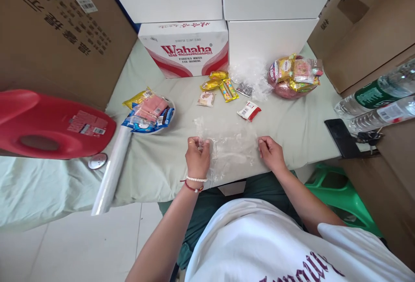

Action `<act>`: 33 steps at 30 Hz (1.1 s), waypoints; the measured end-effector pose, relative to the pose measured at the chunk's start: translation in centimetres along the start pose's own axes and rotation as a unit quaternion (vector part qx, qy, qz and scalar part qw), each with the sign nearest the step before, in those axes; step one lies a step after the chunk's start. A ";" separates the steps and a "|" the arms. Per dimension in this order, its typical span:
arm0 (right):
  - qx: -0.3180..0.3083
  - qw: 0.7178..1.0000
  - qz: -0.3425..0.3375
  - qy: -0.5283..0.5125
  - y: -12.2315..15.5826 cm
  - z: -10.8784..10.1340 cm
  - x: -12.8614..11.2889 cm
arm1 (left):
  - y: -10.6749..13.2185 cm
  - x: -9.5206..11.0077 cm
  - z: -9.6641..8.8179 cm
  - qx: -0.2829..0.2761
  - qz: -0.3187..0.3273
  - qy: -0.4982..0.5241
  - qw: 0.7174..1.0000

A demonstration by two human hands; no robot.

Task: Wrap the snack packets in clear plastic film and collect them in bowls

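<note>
A thin, clear plastic bag is spread flat at the front of the table, between my hands. My left hand, wearing a ring and bracelets, pinches its left edge. On the opposite side my right hand has thumb and fingers closed on the right edge. Just beyond the bag lie a red-and-white snack packet, a small beige packet, a yellow snack packet with a printed front and yellow-wrapped snacks. Crumpled clear plastic partly covers a dark packet.
On the left, a bowl of wrapped snacks stands by a clear plastic roll overhanging the edge and a red jug. Back right is a reddish bowl of snacks. Bottles, a phone and boxes border the table.
</note>
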State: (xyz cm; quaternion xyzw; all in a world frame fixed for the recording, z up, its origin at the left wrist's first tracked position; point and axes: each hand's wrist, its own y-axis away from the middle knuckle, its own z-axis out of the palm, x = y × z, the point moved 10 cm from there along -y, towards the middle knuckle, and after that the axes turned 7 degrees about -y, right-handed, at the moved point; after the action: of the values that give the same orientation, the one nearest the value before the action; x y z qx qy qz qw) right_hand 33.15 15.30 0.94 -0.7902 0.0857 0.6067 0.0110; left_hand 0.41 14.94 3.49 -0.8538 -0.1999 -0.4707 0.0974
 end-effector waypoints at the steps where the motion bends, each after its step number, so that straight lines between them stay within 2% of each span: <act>1: -0.001 1.000 0.002 0.002 0.0 -0.1 -0.1 | -0.3 -0.2 -0.2 0.006 -0.007 -0.007 1.000; 3: -0.009 1.000 0.015 -0.024 0.1 0.1 -0.4 | -0.6 -0.8 -0.3 0.018 -0.018 -0.017 1.000; 6: -0.058 0.994 0.031 -0.089 0.6 1.8 -1.2 | -0.4 -1.7 0.7 -0.001 -0.042 0.019 0.999; 8: -0.099 0.991 0.022 -0.084 1.0 3.2 -2.1 | -0.1 -2.1 1.3 -0.008 -0.048 0.041 0.998; 10: -0.114 0.992 0.007 -0.052 1.0 3.8 -2.5 | -0.2 -2.3 1.1 -0.002 -0.044 0.043 0.998; 12: -0.103 0.994 0.005 -0.045 0.6 3.6 -2.4 | -0.6 -2.5 0.3 0.010 -0.033 0.023 0.999; 17: -0.074 0.992 0.071 -0.072 -0.3 2.1 0.2 | -1.6 -3.7 -2.3 0.032 -0.032 -0.064 0.997; 19: -0.081 0.994 0.056 -0.042 -0.1 1.9 0.2 | -1.3 -3.9 -3.4 0.059 -0.039 -0.101 0.992; 21: -0.089 0.996 0.029 -0.003 0.3 2.1 -0.2 | -0.4 -3.0 -4.7 0.119 -0.011 -0.140 0.983; 23: -0.089 0.995 0.015 0.033 0.7 2.3 -0.4 | 0.8 -0.9 -5.3 0.170 0.070 -0.179 0.967; 24: -0.087 0.995 0.013 0.048 0.8 2.4 -0.4 | 1.4 0.3 -4.8 0.163 0.124 -0.195 0.959; 25: -0.084 0.995 0.012 0.058 0.9 2.3 -0.3 | 1.8 1.3 -3.8 0.131 0.176 -0.210 0.953; 27: -0.080 0.995 0.012 0.060 0.9 1.9 0.1 | 2.6 2.2 -1.1 0.022 0.250 -0.235 0.939; 29: -0.074 0.996 0.015 0.057 0.6 0.9 0.7 | 3.2 1.8 1.0 -0.065 0.275 -0.266 0.922; 31: -0.044 0.996 0.007 0.076 0.3 -1.0 0.8 | 3.3 1.0 1.8 -0.095 0.270 -0.309 0.907; 33: 0.023 0.991 -0.036 0.130 0.2 -3.5 -0.6 | 3.3 0.3 2.3 -0.109 0.261 -0.358 0.890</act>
State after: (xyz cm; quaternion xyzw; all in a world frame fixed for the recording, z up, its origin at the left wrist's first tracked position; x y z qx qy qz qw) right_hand 36.29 14.71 2.44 -0.8647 0.0720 0.4956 0.0392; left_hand 3.72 12.85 2.63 -0.9911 0.0615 -0.1090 0.0448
